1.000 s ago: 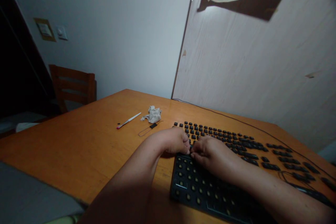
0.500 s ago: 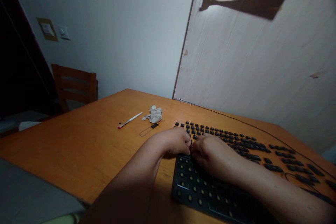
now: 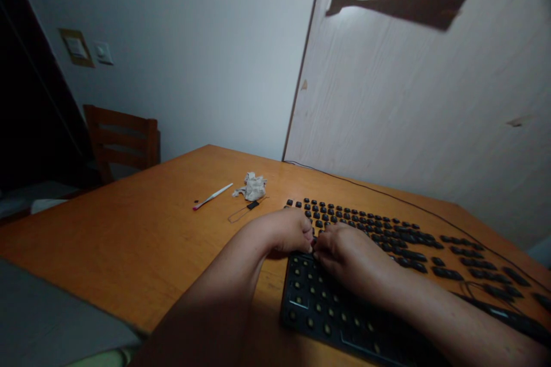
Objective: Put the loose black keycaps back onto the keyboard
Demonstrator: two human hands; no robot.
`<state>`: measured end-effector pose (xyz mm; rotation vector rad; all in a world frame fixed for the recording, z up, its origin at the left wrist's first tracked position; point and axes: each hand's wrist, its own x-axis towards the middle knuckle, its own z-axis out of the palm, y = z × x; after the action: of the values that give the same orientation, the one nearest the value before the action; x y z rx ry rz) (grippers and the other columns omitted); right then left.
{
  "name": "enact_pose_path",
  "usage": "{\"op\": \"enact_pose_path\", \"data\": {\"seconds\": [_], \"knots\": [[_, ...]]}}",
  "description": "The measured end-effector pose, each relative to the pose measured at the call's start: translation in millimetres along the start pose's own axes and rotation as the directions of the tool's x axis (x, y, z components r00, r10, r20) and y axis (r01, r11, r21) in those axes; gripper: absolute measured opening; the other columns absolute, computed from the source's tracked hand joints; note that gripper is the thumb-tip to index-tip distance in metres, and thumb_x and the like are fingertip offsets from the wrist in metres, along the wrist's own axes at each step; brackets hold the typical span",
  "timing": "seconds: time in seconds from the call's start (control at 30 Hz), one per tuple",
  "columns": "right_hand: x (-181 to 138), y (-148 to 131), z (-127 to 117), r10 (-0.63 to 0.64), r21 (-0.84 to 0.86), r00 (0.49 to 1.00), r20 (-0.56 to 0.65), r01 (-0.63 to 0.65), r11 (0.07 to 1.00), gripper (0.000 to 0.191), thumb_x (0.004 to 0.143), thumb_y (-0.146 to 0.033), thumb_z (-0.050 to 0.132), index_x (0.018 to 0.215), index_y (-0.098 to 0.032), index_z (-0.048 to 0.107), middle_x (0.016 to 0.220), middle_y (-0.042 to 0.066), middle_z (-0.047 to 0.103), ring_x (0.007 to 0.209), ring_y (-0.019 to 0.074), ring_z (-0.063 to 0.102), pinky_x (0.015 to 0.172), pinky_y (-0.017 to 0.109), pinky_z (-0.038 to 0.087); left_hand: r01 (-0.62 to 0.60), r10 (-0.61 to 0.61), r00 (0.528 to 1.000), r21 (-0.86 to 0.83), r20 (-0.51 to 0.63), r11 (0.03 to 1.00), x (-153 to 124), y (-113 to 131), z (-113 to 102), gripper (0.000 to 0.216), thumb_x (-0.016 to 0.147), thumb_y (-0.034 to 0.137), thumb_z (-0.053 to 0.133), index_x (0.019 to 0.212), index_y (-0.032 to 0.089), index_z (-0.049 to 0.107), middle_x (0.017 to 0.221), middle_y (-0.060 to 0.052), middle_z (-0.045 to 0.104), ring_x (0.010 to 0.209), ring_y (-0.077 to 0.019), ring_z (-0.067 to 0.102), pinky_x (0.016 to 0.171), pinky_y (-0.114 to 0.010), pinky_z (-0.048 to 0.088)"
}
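Note:
A black keyboard frame (image 3: 327, 312) with its keycaps off lies on the orange wooden table (image 3: 129, 241). Loose black keycaps (image 3: 370, 226) are laid out in rows on the table beyond it. My left hand (image 3: 288, 232) and my right hand (image 3: 344, 252) meet at the frame's far left corner. Both have their fingers curled and pinched together over that corner. What the fingertips hold is hidden.
A white stick with a pink tip (image 3: 212, 196), a crumpled tissue (image 3: 253, 186) and a wire keycap puller (image 3: 243, 212) lie left of the keycaps. A black cable (image 3: 387, 195) runs along the wooden panel (image 3: 430, 114). A wooden chair (image 3: 120, 137) stands behind the table.
Both hands stay at the same corner of the keyboard frame; only the camera has shifted slightly.

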<state>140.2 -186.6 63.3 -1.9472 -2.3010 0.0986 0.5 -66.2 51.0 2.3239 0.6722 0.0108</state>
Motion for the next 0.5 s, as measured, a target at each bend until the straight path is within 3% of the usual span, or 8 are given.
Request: {"op": "enact_pose_path", "data": {"seconds": [0.5], "knots": [[-2.0, -2.6, 2.8, -0.001, -0.022, 0.999, -0.036, 0.001, 1.0, 0.02, 0.086, -0.014, 0.053, 0.072, -0.019, 0.067, 0.081, 0.006, 0.066, 0.079, 0.0188, 0.052, 0.073, 0.03, 0.039, 0.005, -0.006, 1.0, 0.05, 0.001, 0.999, 0.1, 1.6, -0.8, 0.007, 0.065, 0.021, 0.062, 0.07, 0.019, 0.067, 0.062, 0.005, 0.059, 0.061, -0.0113, 0.052, 0.053, -0.022, 0.033]]}}
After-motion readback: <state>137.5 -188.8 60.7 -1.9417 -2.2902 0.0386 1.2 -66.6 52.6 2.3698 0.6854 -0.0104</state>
